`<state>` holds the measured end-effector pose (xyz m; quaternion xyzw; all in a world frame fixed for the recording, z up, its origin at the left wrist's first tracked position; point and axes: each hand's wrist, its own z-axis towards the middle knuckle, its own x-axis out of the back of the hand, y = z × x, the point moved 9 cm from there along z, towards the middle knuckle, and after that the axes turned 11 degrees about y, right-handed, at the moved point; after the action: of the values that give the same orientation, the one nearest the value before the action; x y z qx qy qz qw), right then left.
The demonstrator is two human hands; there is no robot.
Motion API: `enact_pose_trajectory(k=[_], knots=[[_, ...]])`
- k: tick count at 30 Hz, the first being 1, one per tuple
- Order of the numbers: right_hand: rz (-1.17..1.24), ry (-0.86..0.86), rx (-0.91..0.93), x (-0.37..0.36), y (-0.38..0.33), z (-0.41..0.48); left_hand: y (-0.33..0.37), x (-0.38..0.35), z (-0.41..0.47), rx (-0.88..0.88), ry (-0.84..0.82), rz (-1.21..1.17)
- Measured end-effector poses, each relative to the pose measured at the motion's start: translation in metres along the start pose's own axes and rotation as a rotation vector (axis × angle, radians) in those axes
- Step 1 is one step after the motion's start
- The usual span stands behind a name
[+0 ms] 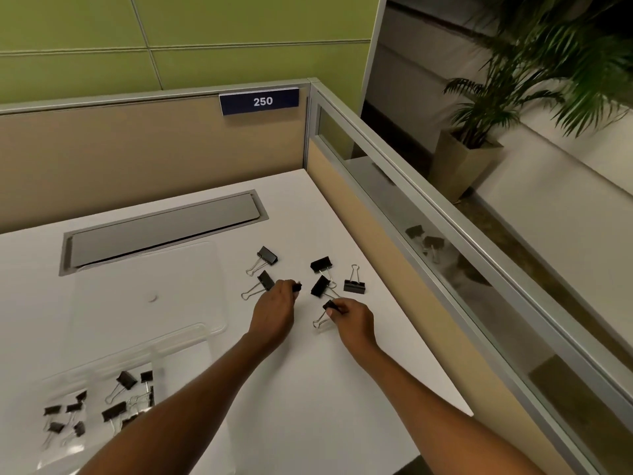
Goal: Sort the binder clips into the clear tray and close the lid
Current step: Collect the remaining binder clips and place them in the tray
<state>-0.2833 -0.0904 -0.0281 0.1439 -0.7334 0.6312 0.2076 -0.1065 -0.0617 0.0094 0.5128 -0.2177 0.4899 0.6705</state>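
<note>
A smooth white desk (325, 371) is bounded by beige fabric partitions with grey metal rails, and a flat grey metal cable flap (161, 231) is set into its far side. A clear plastic tray (99, 378) with low walls lies at the near left; its transparent lid (147, 289), a rounded rectangle, is swung open flat toward the far side. Several black binder clips with looped wire handles are already held in the tray (118, 411), small ones to the left and larger ones to the right.

More black folded-steel binder clips are scattered loose on the desk (321, 286), right of the lid. The left hand (274, 311) is closed narrowly around a small black clip (296, 287), only the tip of which is seen beyond the fingers; another clip (265, 280) lies just beside its knuckles. The right hand (354, 318) is pinched, thumb against fingers, on the black body of a binder clip (329, 306), whose wire handles (320, 322) trail toward the near side. Whether this clip is lifted clear of the desk cannot be told.

A dark blue sign reading 250 (259, 101) is fixed to the far partition.
</note>
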Motion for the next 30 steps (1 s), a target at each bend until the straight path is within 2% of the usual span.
enact_pose_trajectory(k=[6, 14, 19, 24, 27, 30], knots=[[-0.012, -0.071, 0.074, -0.022, -0.025, -0.018, -0.025, 0.037, -0.014, 0.103, 0.063, -0.025], [-0.011, -0.156, 0.06, -0.07, -0.056, -0.059, -0.063, 0.106, -0.051, 0.187, 0.129, -0.044], [0.02, -0.197, 0.09, -0.098, -0.083, -0.095, -0.098, 0.142, -0.081, 0.326, 0.089, -0.122], [0.041, -0.258, 0.151, -0.12, -0.103, -0.136, -0.133, 0.18, -0.116, 0.421, 0.112, -0.019], [0.014, -0.314, 0.186, -0.134, -0.111, -0.16, -0.146, 0.198, -0.135, 0.432, 0.088, -0.01], [-0.022, -0.366, 0.236, -0.149, -0.115, -0.184, -0.152, 0.213, -0.153, 0.36, 0.072, 0.001]])
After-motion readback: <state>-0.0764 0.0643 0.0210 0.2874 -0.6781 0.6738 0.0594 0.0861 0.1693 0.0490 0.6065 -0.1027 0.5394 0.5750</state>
